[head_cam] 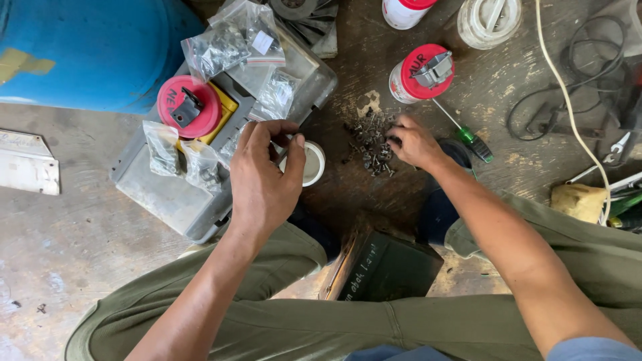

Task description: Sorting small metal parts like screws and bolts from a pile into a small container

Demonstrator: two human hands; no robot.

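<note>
My left hand (264,175) is curled over a small white round container (314,164) on the floor, thumb and fingers near its rim; whether it grips the container or a small piece is hidden. My right hand (413,142) reaches into a pile of small dark screws (369,144) on the wooden floor, fingertips pinched among them. A green-handled screwdriver (473,144) lies just right of that hand. I sit low with my knees in olive trousers on both sides.
A grey parts tray (170,197) holds bags of hardware (227,40) and a red lid (189,107). A red-lidded white jar (421,73) stands behind the screws. A blue drum (80,53), cables (568,87) and a dark box (384,267) surround me.
</note>
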